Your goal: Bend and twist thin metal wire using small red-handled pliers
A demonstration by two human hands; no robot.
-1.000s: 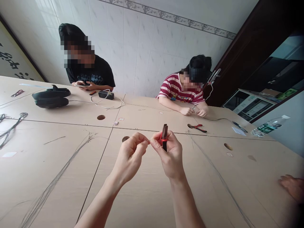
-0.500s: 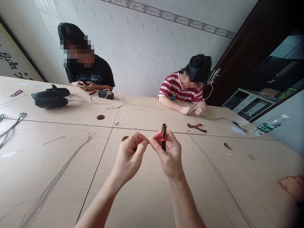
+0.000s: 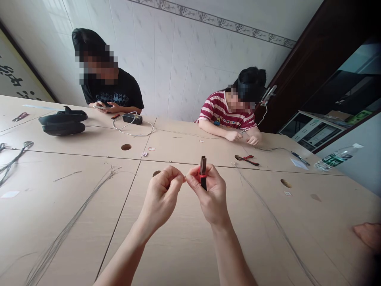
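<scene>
Both of my hands are raised over the middle of the table (image 3: 166, 246), fingertips almost meeting. My right hand (image 3: 210, 190) is closed around red-and-black pliers (image 3: 203, 171), whose jaws point up. Its thumb and forefinger also press together close to the left fingertips. My left hand (image 3: 163, 190) is closed in a pinch; whatever lies between its fingers is too small to make out. To the left lies a bundle of thin grey wires (image 3: 80, 210), and another bundle of wires (image 3: 268, 212) lies to the right.
Across the table sit a person in black (image 3: 116, 91) and a person in stripes (image 3: 226, 111). A second pair of pliers (image 3: 248, 159), a plastic bottle (image 3: 339, 157), a black case (image 3: 62, 122) and a black adapter (image 3: 132, 118) lie about. Another hand (image 3: 367, 234) shows at right.
My right hand and the pliers have shifted slightly left. The striped-shirt person's hands have moved a little apart. The hand at the right edge has moved slightly outward.
</scene>
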